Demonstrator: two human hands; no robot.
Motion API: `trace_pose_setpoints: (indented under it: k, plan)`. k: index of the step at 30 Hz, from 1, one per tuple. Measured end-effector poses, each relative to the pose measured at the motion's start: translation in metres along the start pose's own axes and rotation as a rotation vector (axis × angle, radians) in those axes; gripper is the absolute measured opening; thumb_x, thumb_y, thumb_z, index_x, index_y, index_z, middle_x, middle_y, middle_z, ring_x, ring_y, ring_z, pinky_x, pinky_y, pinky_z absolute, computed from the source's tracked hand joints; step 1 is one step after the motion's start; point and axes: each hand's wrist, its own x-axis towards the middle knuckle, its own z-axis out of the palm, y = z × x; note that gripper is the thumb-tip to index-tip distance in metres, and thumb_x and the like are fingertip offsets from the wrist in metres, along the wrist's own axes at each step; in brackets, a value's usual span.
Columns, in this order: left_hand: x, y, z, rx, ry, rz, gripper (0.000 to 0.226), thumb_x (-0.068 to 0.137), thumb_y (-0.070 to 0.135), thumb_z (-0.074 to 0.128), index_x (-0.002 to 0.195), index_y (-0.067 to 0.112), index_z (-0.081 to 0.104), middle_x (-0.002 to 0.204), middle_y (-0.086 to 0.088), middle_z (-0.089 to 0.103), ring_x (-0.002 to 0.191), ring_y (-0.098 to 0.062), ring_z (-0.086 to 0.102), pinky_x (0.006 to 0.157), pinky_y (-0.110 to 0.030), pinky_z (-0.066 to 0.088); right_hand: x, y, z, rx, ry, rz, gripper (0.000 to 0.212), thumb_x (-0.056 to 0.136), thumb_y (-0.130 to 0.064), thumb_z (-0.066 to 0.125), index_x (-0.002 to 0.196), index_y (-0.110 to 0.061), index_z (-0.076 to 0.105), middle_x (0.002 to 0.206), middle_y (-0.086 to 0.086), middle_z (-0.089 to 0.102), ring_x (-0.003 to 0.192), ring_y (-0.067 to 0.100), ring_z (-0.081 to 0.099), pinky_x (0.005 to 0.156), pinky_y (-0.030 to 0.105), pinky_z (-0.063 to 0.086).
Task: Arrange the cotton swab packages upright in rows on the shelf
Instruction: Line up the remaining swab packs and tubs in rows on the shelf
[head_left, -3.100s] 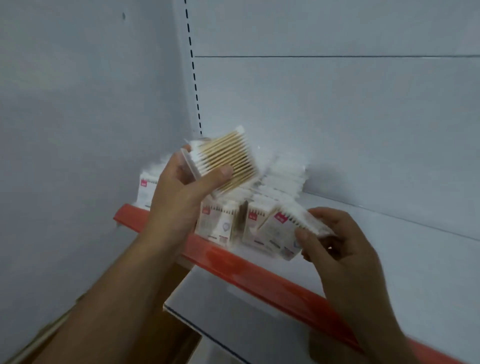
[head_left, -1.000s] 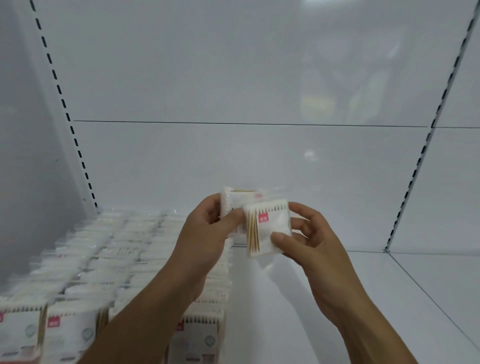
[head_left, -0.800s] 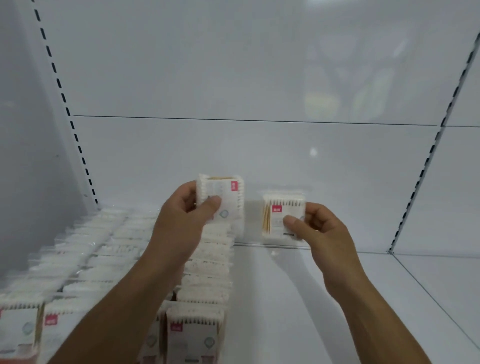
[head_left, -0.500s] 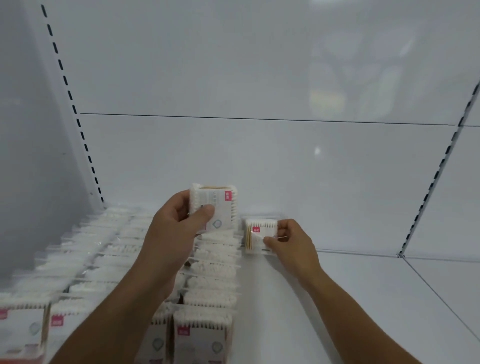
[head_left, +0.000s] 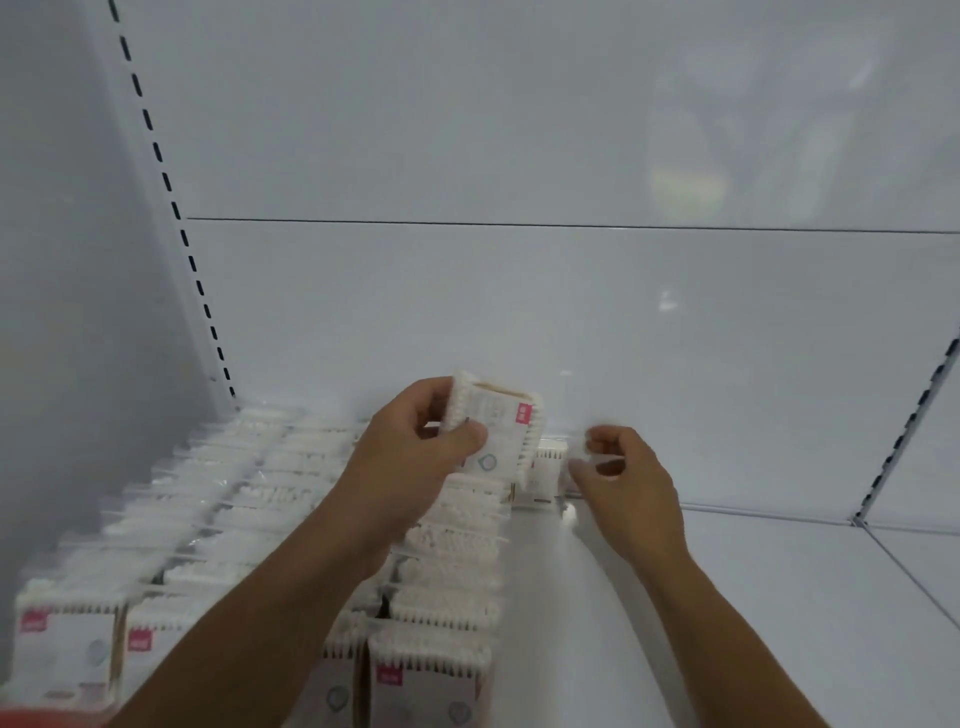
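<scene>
Several rows of cotton swab packages (head_left: 452, 540) stand upright on the left part of the white shelf (head_left: 727, 623). My left hand (head_left: 410, 462) grips one white package with a red label (head_left: 501, 431), held above the far end of the rightmost row. A single package (head_left: 546, 470) stands upright against the back wall, just right of that row. My right hand (head_left: 628, 478) hovers right beside it with fingers loosely curled and nothing between them.
The white back panel (head_left: 519, 322) rises right behind the rows. Slotted uprights stand at the left (head_left: 171, 208) and right (head_left: 904, 426). A red shelf edge (head_left: 31, 719) shows at the bottom left corner.
My right hand has set its package upright at the back wall and let go, drawing slightly right. My left hand has kept its package above the row's far end.
</scene>
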Motion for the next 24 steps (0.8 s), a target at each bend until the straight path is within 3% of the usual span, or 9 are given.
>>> trace_pose_setpoints:
  k: [2,5,8,11,14,16,19,22,24]
  plan:
    - [0.007,0.002,0.001,0.032,-0.004,0.029,0.029,0.091,0.012,0.069,0.113,0.029,0.065,0.105,0.006,0.075,0.089,-0.007,0.072,0.078,-0.024,0.059,-0.005,-0.013,-0.012,0.180,0.110,-0.096,0.020,0.090,-0.023,0.068,0.109,-0.026,0.064,0.099,-0.013,0.067,0.084,0.000,0.061,0.074,0.015,0.048]
    - [0.016,0.005,0.009,0.111,-0.061,0.081,0.026,0.088,0.013,0.073,0.110,0.026,0.065,0.103,0.007,0.073,0.077,0.003,0.069,0.061,-0.011,0.050,-0.015,-0.032,-0.023,0.421,-0.054,-0.187,0.017,0.091,-0.025,0.067,0.107,-0.029,0.068,0.092,-0.008,0.070,0.086,0.004,0.065,0.074,0.018,0.052]
    - [0.023,0.008,0.019,0.210,-0.141,0.145,0.023,0.087,0.014,0.074,0.105,0.028,0.068,0.101,0.006,0.073,0.077,0.002,0.067,0.065,-0.013,0.051,-0.017,-0.035,-0.026,0.382,-0.238,-0.219,0.021,0.085,-0.025,0.072,0.106,-0.030,0.068,0.095,-0.010,0.072,0.085,0.010,0.066,0.072,0.026,0.055]
    - [0.029,0.006,0.027,0.259,-0.160,0.177,0.023,0.087,0.016,0.074,0.104,0.031,0.068,0.097,0.009,0.072,0.076,0.002,0.066,0.065,-0.014,0.051,-0.012,-0.031,-0.031,0.388,-0.231,-0.179,0.024,0.082,-0.025,0.076,0.105,-0.027,0.069,0.095,-0.009,0.071,0.086,0.014,0.066,0.072,0.031,0.058]
    - [0.032,0.003,0.033,0.057,-0.065,0.132,0.025,0.089,0.011,0.072,0.107,0.027,0.066,0.102,0.007,0.073,0.089,-0.009,0.071,0.073,-0.023,0.058,-0.010,-0.029,-0.035,0.495,-0.229,-0.047,0.038,0.077,-0.035,0.077,0.111,-0.026,0.064,0.096,-0.010,0.070,0.090,0.008,0.066,0.074,0.021,0.055]
    - [0.032,0.003,0.036,-0.084,-0.024,0.071,0.028,0.091,0.007,0.069,0.110,0.025,0.060,0.111,0.002,0.070,0.098,-0.017,0.071,0.075,-0.029,0.060,-0.009,-0.028,-0.034,0.554,-0.309,0.048,0.052,0.068,-0.043,0.076,0.115,-0.024,0.062,0.105,-0.007,0.071,0.098,0.011,0.068,0.082,0.027,0.056]
    - [0.030,0.004,0.043,-0.048,-0.084,0.039,0.026,0.093,0.005,0.065,0.113,0.021,0.058,0.113,0.003,0.069,0.100,-0.019,0.072,0.078,-0.034,0.061,-0.013,-0.032,-0.031,0.641,-0.375,0.050,0.039,0.078,-0.034,0.072,0.112,-0.016,0.064,0.103,-0.001,0.074,0.094,0.015,0.070,0.080,0.032,0.056]
    - [0.028,0.007,0.045,0.066,-0.161,0.029,0.021,0.095,0.016,0.066,0.113,0.023,0.059,0.112,0.009,0.071,0.101,-0.013,0.071,0.084,-0.035,0.060,-0.012,-0.035,-0.035,0.734,-0.273,0.051,0.020,0.090,-0.022,0.065,0.108,-0.013,0.064,0.097,0.002,0.075,0.087,0.016,0.070,0.073,0.029,0.053]
    - [0.027,0.007,0.039,0.288,-0.198,0.054,0.025,0.096,0.032,0.063,0.120,0.031,0.056,0.122,0.017,0.065,0.111,-0.005,0.064,0.089,-0.029,0.054,-0.010,-0.033,-0.040,0.793,-0.211,0.070,0.017,0.091,-0.019,0.064,0.107,-0.014,0.064,0.095,0.001,0.075,0.080,0.011,0.067,0.068,0.025,0.052]
